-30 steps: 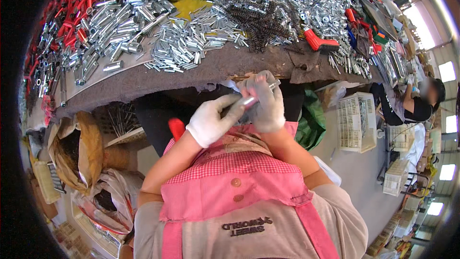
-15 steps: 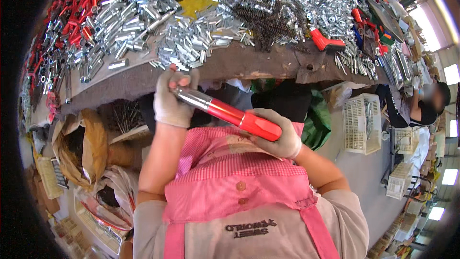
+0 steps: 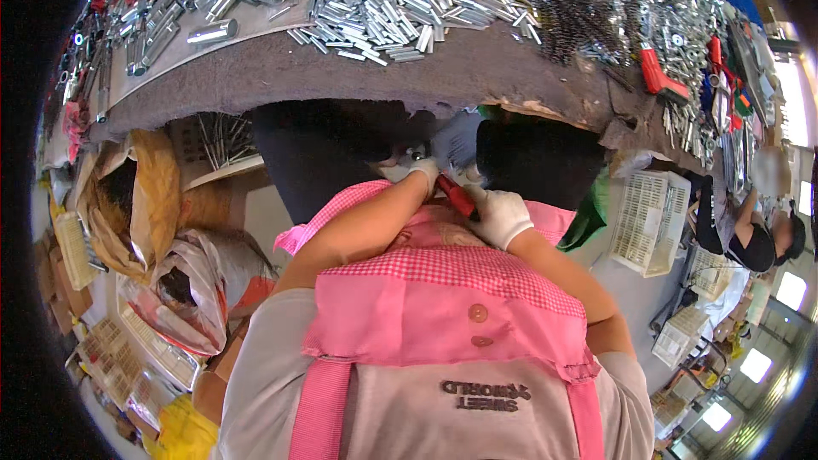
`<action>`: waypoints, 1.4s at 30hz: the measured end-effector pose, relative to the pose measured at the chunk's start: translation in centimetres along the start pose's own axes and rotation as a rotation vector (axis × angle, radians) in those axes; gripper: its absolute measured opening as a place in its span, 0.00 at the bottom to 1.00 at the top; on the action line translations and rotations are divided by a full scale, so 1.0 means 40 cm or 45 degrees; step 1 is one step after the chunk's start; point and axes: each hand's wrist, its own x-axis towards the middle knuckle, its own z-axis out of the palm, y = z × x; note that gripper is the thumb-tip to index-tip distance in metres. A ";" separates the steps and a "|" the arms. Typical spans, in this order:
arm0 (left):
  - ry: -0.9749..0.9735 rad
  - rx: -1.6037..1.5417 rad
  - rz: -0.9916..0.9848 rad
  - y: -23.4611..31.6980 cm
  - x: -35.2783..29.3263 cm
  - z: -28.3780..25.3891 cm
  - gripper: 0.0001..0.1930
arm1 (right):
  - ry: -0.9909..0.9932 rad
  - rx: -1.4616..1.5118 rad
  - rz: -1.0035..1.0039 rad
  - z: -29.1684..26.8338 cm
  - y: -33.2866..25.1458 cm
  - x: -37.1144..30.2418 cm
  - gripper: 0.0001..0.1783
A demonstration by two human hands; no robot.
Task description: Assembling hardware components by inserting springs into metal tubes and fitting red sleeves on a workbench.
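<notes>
Both my hands wear pale work gloves and are low in front of my pink apron (image 3: 460, 315), below the bench edge. My right hand (image 3: 504, 218) is closed round the red grip of a tubular tool (image 3: 458, 198). My left hand (image 3: 424, 172) is closed at the tool's far end, where a bit of shiny metal shows past the fingers. Most of the tool's chrome tube is hidden by the left hand and forearm. The tool slants from upper left to lower right.
Metal tubes (image 3: 383, 0), dark springs (image 3: 579, 8) and a red pistol-shaped part (image 3: 658, 75) lie on the cloth-covered bench (image 3: 341, 77). Open sacks (image 3: 132, 204) stand at left. A white crate (image 3: 645, 221) stands at right, with another person (image 3: 763, 230) beyond it.
Both hands have come down and closer to my body with the tool, away from the bench edge. The tool now points more steeply and less of its chrome shows. My view has shifted too.
</notes>
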 end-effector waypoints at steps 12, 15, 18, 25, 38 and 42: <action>0.000 -0.450 -0.367 0.148 -0.054 -0.062 0.16 | -0.091 -0.105 0.044 -0.005 0.066 0.153 0.23; 0.028 -0.335 -0.199 0.177 -0.076 -0.196 0.18 | -0.359 0.024 0.226 -0.114 -0.035 0.241 0.17; 0.014 -0.202 0.033 0.192 -0.118 -0.341 0.21 | -0.378 0.088 0.162 -0.115 -0.057 0.319 0.23; 0.395 0.409 0.532 0.482 -0.380 -0.340 0.24 | -0.211 0.191 0.199 -0.062 0.030 0.187 0.17; 0.360 0.613 -0.048 0.565 -0.386 -0.274 0.19 | 0.056 0.157 0.208 0.068 0.115 0.233 0.17; 0.384 0.772 0.067 0.505 -0.392 -0.272 0.20 | -0.064 0.146 0.151 0.080 0.101 0.262 0.15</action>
